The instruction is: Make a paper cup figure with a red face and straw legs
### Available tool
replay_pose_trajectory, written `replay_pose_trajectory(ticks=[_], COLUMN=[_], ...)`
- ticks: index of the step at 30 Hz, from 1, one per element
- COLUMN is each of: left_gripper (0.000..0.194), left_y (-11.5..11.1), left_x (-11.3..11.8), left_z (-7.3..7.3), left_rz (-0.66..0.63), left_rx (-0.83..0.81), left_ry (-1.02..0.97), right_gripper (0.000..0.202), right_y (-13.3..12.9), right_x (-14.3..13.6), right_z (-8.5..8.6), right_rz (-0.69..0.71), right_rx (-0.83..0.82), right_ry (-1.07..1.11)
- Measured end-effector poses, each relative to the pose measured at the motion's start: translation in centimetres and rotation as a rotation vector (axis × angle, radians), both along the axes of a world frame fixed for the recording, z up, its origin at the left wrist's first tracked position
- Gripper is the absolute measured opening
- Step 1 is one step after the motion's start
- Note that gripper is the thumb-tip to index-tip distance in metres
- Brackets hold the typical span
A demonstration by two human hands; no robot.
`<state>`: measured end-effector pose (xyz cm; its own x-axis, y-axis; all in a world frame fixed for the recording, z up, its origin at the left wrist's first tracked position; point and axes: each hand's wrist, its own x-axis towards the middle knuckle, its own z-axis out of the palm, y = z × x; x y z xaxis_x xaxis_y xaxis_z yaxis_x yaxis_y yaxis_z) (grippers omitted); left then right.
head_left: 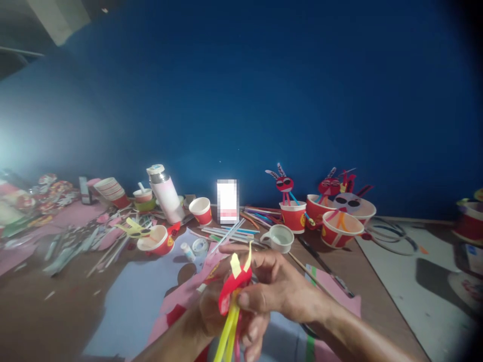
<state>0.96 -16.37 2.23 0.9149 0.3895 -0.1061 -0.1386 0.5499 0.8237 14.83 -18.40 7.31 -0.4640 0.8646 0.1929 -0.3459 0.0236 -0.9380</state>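
A small red craft piece (234, 289) with two pale yellow strips sticking up and yellow stems (228, 332) below is between my hands at the bottom centre. My right hand (281, 286) pinches it from the right, the thumb pressed where the stems meet the red part. Behind and below it, my left hand (215, 306) is wrapped round the piece, with fingers partly hidden by the craft and my right hand. Blue-grey paper (132, 301) and pink paper (169, 311) lie under the hands.
Behind stand a white flask (166, 198), a red-and-white cup (200, 211), a clear mug (279, 238) and a blurred-out upright object (227, 201). Decorated cups (293, 218) are at right. Stacked cups (111, 190) and paper scraps lie left. A dark rod (326, 266) crosses the right side.
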Motion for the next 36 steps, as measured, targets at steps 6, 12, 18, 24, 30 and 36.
replay_pose_trajectory(ticks=[6, 12, 18, 24, 30, 36], left_gripper=[0.031, 0.031, 0.031, 0.026, 0.023, 0.027], left_y=[2.1, 2.2, 0.5, 0.0, 0.0, 0.1], left_x=[-2.3, -4.7, -3.9, -2.8, -2.6, -2.7], left_z=[2.6, 5.7, 5.5, 4.2, 3.8, 3.7], left_rz=[0.195, 0.587, 0.595, 0.85, 0.965, 1.062], left_rx=[0.164, 0.606, 1.008, 1.364, 1.7, 1.437], left_ry=[0.102, 0.206, 0.464, 0.556, 0.54, 0.567], right_gripper=[0.023, 0.01, 0.019, 0.022, 0.026, 0.029], right_y=[0.6, 1.1, 1.0, 0.7, 0.8, 0.8], right_x=[1.0, 1.4, 0.9, 0.7, 0.2, 0.5], right_z=[0.4, 1.3, 1.0, 0.8, 0.2, 0.1], right_rz=[0.014, -0.129, -0.149, -0.147, -0.136, -0.135], right_rx=[-0.028, -0.035, -0.066, -0.053, -0.043, -0.06], right_ry=[0.048, 0.055, 0.006, -0.004, -0.04, 0.016])
